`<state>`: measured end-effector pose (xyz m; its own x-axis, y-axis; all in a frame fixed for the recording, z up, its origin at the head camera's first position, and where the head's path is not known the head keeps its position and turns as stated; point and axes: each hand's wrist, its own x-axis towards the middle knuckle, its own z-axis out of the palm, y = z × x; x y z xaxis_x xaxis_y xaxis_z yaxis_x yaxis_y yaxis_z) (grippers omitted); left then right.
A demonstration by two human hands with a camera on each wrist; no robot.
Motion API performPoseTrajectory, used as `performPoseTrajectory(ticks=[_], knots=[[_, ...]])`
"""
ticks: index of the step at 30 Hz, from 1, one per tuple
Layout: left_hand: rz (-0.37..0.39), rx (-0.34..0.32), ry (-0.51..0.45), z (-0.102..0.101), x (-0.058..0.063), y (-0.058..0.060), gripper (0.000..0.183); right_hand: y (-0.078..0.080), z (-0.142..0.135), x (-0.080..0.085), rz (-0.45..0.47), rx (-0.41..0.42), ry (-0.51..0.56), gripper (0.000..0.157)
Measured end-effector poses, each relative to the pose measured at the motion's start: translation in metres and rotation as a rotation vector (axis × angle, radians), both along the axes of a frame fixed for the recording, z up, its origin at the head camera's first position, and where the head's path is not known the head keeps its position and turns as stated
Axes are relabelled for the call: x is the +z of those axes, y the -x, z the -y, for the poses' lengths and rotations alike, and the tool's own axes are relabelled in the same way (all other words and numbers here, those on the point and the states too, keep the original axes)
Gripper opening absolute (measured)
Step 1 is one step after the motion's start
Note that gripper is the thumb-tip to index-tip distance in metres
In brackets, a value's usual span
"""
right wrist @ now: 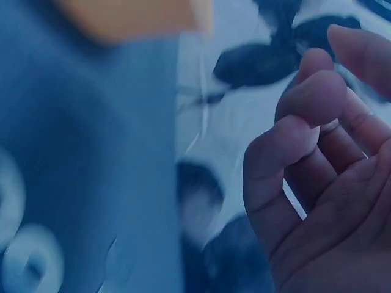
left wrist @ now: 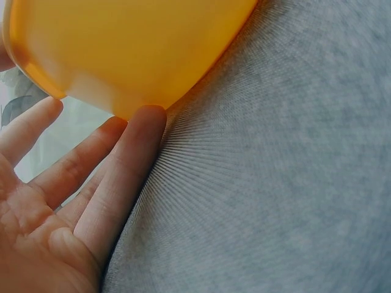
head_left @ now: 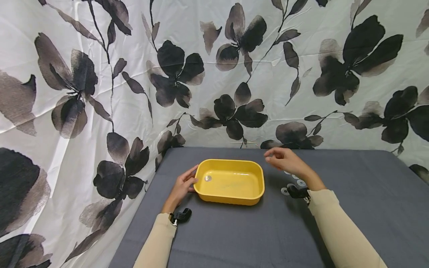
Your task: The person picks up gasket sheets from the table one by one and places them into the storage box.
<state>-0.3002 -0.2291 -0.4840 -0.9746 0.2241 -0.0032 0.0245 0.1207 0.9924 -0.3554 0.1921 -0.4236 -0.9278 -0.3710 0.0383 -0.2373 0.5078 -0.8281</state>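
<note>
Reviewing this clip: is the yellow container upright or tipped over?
Upright. In the head view, the yellow container sits on the gray table, its open top facing up and its inner floor visible.

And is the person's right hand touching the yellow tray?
Apart. The head view shows a strip of the grey table between the right hand's fingertips and the yellow tray's far right corner.
</note>
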Motion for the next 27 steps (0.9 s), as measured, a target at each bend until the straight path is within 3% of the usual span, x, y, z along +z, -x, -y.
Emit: performPoseTrajectory(ticks=[5,12,22,27], knots=[[-0.001,-0.001,0.003,0.000,-0.001,0.000,0.056,-0.013,-0.041,-0.021,0.028,-0.089,-0.001,0.034],[-0.018,0.005,0.003,0.000,-0.001,-0.001,0.056,-0.025,-0.081,-0.035,-0.017,-0.211,-0.043,0.042],[-0.005,-0.010,0.001,0.001,-0.003,-0.001,0.055,-0.022,-0.104,-0.061,-0.044,-0.302,-0.273,0.036],[-0.013,-0.011,-0.004,0.002,-0.002,0.000,0.056,-0.019,-0.111,-0.066,-0.003,-0.327,-0.363,0.038]])
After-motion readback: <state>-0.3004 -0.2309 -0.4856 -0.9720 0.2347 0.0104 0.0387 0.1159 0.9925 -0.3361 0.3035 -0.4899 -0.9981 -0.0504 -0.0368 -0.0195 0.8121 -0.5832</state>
